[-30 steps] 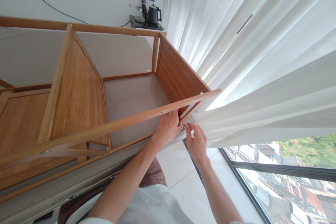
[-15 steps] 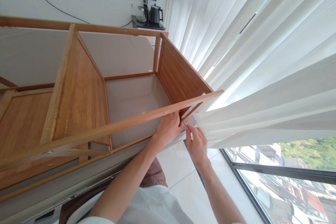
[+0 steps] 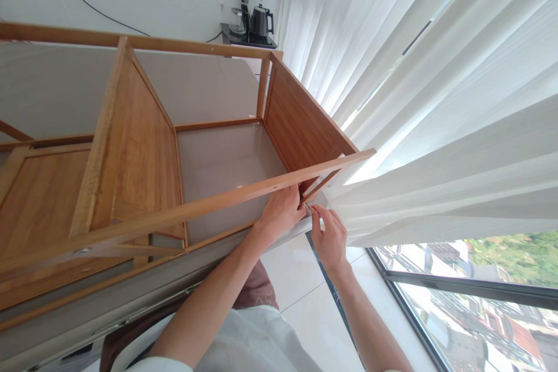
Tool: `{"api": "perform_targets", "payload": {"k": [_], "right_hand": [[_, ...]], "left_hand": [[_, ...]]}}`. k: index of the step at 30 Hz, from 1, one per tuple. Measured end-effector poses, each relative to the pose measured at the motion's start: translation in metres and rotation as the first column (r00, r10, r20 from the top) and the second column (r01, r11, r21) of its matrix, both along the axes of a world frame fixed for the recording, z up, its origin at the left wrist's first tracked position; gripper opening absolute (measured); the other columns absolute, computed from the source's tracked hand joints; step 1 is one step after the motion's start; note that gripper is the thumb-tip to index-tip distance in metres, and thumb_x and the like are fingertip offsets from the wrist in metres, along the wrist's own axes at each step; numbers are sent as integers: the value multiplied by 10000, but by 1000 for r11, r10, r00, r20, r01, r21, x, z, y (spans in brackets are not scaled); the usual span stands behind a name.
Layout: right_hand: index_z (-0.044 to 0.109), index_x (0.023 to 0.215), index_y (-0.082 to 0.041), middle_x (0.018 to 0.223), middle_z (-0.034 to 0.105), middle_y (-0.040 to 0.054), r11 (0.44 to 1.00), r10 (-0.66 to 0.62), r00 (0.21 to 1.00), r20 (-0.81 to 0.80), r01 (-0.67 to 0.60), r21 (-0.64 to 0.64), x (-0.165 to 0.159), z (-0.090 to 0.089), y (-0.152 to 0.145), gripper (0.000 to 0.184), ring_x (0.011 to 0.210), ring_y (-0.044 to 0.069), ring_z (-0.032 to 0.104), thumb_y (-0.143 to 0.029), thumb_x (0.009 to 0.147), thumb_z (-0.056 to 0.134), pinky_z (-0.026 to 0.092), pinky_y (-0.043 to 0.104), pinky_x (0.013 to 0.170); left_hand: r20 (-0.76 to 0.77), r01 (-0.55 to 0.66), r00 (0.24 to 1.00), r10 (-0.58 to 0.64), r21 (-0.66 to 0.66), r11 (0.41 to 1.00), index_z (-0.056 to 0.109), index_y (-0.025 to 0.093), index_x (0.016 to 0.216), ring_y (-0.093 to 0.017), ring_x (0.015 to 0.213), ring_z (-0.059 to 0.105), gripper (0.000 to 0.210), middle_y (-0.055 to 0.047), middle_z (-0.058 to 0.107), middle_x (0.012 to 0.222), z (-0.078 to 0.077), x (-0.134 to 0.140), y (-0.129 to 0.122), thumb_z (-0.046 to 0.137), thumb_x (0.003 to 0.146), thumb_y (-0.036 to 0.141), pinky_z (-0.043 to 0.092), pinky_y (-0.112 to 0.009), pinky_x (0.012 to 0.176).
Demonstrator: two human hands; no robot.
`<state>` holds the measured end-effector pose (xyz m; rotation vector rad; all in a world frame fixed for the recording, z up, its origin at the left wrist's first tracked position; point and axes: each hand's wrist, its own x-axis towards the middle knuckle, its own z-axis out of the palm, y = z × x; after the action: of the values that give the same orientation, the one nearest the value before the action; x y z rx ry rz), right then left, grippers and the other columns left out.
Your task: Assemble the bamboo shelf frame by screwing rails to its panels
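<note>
A wooden shelf frame (image 3: 218,196) lies on its side in front of me, with solid panels set between its rails. At its near right corner, my left hand (image 3: 283,209) is closed round the wood, its fingertips partly hidden behind the rail. Just to the right of it, my right hand (image 3: 330,235) pinches a small thin metal piece (image 3: 308,207) between thumb and finger. That piece points toward the corner by the left fingertips; its exact kind is too small to make out.
A grey-white tabletop (image 3: 226,157) lies under the frame. Beyond it, a black kettle (image 3: 260,22) and a glass pot (image 3: 238,22) stand on a dark tray by the wall. White curtains (image 3: 418,128) hang close on the right, above a window (image 3: 471,285).
My right hand has shifted very slightly while keeping its pinch on the metal piece. The left hand keeps its hold, and the whole view has moved a little.
</note>
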<state>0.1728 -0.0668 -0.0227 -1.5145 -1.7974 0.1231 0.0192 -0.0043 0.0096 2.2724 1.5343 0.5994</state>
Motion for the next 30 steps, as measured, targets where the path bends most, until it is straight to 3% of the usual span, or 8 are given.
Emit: {"api": "perform_targets", "payload": {"k": [7, 11, 15, 20, 30], "right_hand": [[665, 997, -199, 913, 760, 76, 965, -211, 942, -262, 158, -211, 0, 2, 4, 300, 732, 193, 671, -461, 972, 521, 486, 302, 629], [682, 921, -174, 786, 764, 73, 925, -278, 870, -407, 129, -357, 5, 2, 13, 409, 614, 191, 676, -556, 934, 536, 500, 292, 559], [692, 918, -156, 813, 770, 96, 905, -327, 813, -482, 122, -408, 5, -2, 17, 473, 625, 203, 682, -607, 896, 554, 495, 292, 533], [653, 982, -175, 892, 772, 87, 913, -338, 814, -473, 163, -373, 2, 0, 10, 409, 692, 188, 686, -564, 923, 539, 524, 288, 606], [672, 1018, -217, 1002, 737, 58, 977, -200, 964, -173, 184, -106, -6, -5, -5, 247, 806, 165, 632, -403, 985, 512, 480, 286, 705]], "left_hand": [[-6, -1, 1000, 1, 0, 1000, 422, 175, 1212, -291, 1065, 649, 375, -122, 617, 1175, 0, 0, -1, 567, 875, 251, 510, -391, 870], [-16, -7, 1000, 7, -5, 1000, 419, 167, 1218, -302, 1071, 643, 388, -128, 619, 1176, 1, 0, -2, 571, 876, 268, 510, -390, 860], [-30, -16, 999, 15, -7, 1000, 419, 159, 1226, -298, 1064, 646, 391, -128, 621, 1173, 1, 1, -2, 562, 877, 265, 507, -382, 858], [-40, -22, 999, 22, -7, 1000, 426, 167, 1225, -297, 1060, 646, 391, -120, 625, 1177, 2, 2, -2, 562, 870, 260, 510, -380, 845], [-24, -26, 999, 26, 1, 1000, 421, 174, 1219, -288, 1027, 653, 385, -106, 631, 1143, -1, 1, -1, 567, 875, 268, 512, -385, 832]]}}
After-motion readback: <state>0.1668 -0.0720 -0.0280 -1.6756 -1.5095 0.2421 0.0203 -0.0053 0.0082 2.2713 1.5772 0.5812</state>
